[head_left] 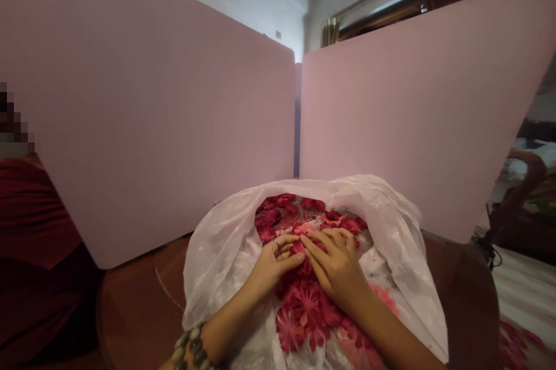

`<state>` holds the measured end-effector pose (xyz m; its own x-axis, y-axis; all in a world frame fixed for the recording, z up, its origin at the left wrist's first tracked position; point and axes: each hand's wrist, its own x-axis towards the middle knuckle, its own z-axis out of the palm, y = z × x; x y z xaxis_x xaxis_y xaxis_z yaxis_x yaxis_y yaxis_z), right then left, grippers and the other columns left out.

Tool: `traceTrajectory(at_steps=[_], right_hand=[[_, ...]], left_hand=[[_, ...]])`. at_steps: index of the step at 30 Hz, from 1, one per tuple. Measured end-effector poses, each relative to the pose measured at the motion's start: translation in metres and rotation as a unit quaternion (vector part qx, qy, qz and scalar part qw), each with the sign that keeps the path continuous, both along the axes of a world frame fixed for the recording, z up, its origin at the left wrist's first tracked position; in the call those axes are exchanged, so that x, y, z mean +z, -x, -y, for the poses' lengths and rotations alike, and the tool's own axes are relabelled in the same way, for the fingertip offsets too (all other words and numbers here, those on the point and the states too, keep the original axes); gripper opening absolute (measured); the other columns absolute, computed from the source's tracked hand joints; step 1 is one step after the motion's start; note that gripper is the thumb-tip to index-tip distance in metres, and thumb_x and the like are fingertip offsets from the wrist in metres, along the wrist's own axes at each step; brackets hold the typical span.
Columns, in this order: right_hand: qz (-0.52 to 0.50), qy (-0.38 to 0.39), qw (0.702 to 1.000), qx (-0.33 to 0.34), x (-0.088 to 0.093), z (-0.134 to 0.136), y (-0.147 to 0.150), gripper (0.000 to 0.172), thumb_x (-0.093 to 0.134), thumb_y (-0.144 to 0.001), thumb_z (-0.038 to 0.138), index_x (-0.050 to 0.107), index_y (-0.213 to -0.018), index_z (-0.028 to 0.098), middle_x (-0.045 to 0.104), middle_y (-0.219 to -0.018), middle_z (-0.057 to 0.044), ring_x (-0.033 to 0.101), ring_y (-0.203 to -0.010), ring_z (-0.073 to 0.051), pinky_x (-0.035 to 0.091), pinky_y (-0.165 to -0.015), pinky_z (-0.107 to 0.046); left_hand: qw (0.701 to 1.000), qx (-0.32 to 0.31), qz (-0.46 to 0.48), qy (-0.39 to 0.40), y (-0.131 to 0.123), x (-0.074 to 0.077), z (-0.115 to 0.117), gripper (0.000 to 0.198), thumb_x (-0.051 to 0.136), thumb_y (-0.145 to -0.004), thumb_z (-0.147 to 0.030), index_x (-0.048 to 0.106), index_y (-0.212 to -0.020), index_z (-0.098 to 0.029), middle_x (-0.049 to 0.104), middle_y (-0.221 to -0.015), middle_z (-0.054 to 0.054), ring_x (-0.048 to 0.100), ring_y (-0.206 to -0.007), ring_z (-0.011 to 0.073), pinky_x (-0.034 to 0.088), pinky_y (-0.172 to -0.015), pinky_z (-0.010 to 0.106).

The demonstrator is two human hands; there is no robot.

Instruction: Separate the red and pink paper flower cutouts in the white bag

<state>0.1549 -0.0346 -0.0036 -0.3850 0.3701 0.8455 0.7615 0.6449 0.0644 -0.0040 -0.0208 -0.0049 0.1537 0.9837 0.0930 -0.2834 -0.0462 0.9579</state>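
Lying palm-down with fingers loosely curled, left grip (pixel 273 263) and right grip (pixel 334 266), open and holding nothing, fingertips almost meeting on red flower cutouts (pixel 304 306) inside a white plastic bag (pixel 217 254); farther off, a brown wooden desk (pixel 139 306), then pink partition boards (pixel 174 115).

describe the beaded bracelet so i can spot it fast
On the brown table, a white plastic bag holds a heap of red flower shapes. The left hand rests on them, and the bracelet circles that wrist, the only beads there, large and grey-green.
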Motion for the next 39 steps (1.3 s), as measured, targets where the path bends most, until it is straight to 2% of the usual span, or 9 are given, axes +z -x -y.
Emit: traceTrajectory(at_steps=[9,15,19,23,32,39], right_hand=[[-0.013,0.025,1.0,0.011,0.003,0.003,0.0,0.03,0.049,-0.087,0.015,0.064,-0.112,0.021,0.068,-0.103,-0.007,0.052,-0.095,-0.024,0.029,-0.088,-0.042],[-0.016,0.035,0.999,0.014,0.004,0.005,0.001,0.025,0.053,-0.089,0.027,0.065,-0.11,0.021,0.068,-0.105,-0.008,0.052,-0.097,-0.025,0.028,-0.089,-0.044],[-0.049,0.053,0.997,0.02,0.002,0.003,0.0,0.021,0.055,-0.088,0.027,0.066,-0.106,0.026,0.067,-0.103,-0.005,0.053,-0.097,-0.024,0.03,-0.089,-0.043],[-0.079,0.05,0.995,0.037,0.0,0.0,0.0,0.017,0.057,-0.086,0.021,0.068,-0.099,0.025,0.068,-0.099,-0.005,0.054,-0.094,-0.023,0.032,-0.087,-0.042],[-0.184,0.108,0.975,0.057,-0.005,-0.004,0.003,0.009,0.055,-0.086,0.02,0.063,-0.084,0.023,0.067,-0.088,-0.003,0.056,-0.088,-0.022,0.039,-0.081,-0.039],[-0.156,0.101,0.982,0.029,-0.006,-0.003,0.005,0.019,0.043,-0.087,0.009,0.054,-0.078,0.021,0.063,-0.085,-0.004,0.052,-0.083,-0.021,0.037,-0.076,-0.036]], left_hand=[[0.999,-0.022,0.021,0.028,0.0,0.001,0.002,0.039,0.085,-0.053,-0.022,0.068,-0.088,-0.015,0.067,-0.079,0.003,0.06,-0.072,0.0131,0.045,-0.072,0.025],[0.995,-0.05,0.063,0.052,0.0,0.006,0.004,0.038,0.085,-0.05,-0.019,0.068,-0.083,-0.014,0.066,-0.071,0.001,0.06,-0.063,0.0111,0.044,-0.067,0.025],[0.999,-0.027,0.026,0.022,0.0,0.006,0.003,0.037,0.085,-0.05,-0.019,0.068,-0.083,-0.013,0.067,-0.072,0.003,0.06,-0.067,0.0137,0.044,-0.07,0.026],[1.0,-0.015,-0.011,-0.001,0.001,0.005,0.002,0.038,0.087,-0.049,-0.021,0.069,-0.082,-0.014,0.065,-0.07,0.002,0.06,-0.067,0.0138,0.045,-0.07,0.026],[0.995,-0.055,-0.069,-0.05,0.001,0.004,0.002,0.037,0.085,-0.053,-0.027,0.07,-0.084,-0.016,0.069,-0.081,0.004,0.062,-0.076,0.0179,0.046,-0.075,0.029],[0.991,-0.066,-0.094,-0.075,-0.001,0.0,0.002,0.031,0.081,-0.057,-0.028,0.07,-0.084,-0.017,0.068,-0.082,0.005,0.059,-0.077,0.0186,0.044,-0.074,0.03]])
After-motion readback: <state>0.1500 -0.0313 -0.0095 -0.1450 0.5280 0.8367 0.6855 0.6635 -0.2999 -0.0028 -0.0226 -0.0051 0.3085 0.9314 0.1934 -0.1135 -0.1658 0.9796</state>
